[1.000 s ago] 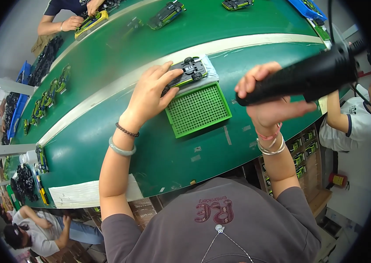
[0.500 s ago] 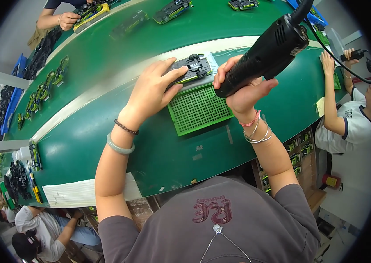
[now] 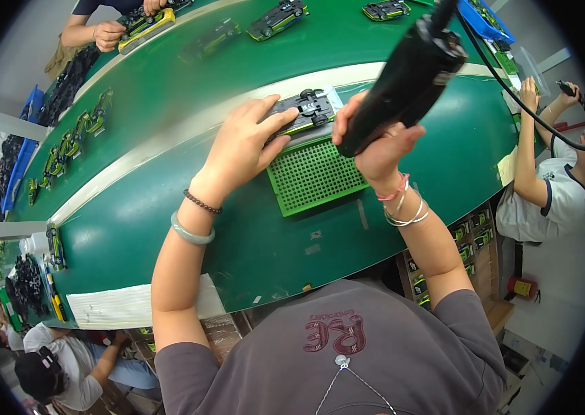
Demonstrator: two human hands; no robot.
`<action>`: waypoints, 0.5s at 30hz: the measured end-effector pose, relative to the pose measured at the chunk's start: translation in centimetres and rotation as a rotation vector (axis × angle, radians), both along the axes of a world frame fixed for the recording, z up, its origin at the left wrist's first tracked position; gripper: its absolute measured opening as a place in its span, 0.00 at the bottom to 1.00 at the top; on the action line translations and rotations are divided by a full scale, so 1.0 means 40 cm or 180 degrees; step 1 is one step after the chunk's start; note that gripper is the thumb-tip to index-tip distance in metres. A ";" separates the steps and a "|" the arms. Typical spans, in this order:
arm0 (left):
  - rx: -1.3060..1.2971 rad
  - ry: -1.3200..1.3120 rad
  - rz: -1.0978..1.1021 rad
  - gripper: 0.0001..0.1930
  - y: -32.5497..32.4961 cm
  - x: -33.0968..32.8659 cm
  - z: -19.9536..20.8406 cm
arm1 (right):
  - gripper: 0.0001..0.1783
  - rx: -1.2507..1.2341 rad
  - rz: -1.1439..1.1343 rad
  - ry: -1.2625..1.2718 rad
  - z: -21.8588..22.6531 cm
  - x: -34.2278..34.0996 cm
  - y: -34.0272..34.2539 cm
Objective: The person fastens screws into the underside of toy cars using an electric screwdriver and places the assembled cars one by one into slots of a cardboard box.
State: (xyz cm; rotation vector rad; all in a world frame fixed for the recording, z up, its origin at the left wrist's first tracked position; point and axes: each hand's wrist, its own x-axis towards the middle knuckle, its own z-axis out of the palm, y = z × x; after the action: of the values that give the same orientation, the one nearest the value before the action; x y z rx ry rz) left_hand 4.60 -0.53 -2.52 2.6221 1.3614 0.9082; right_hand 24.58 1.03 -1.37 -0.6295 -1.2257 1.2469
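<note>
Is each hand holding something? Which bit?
The right hand holds a black tool by its lower end. The left hand rests on an upside-down toy car; whether it grips, I can't tell.

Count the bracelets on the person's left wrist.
2: a dark beaded bracelet nearer the left hand, which rests on an upturned toy car, and a pale green bangle nearer the elbow. The wrist's underside is hidden.

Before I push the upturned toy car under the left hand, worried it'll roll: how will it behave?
The toy car probably won't roll: its wheels point up. Its moulded, hard-looking underside suggests stiffness.
</note>
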 end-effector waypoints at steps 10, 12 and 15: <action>-0.0049 0.0054 -0.0008 0.20 -0.005 0.001 0.009 | 0.57 0.0480 -0.0155 0.0229 0.116 -0.018 0.121; -0.0035 0.0066 0.0006 0.20 -0.005 0.003 0.010 | 0.56 0.0471 -0.0145 0.0267 0.105 -0.028 0.136; -0.0064 0.0051 -0.0027 0.20 -0.004 0.003 0.010 | 0.56 0.0486 -0.0127 0.0280 0.088 -0.037 0.151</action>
State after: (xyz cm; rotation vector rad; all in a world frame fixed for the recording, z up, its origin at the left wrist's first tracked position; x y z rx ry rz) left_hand 4.71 -0.67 -2.12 2.6237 1.3548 0.8698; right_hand 23.11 7.07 2.15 -0.4802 -1.2163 1.1245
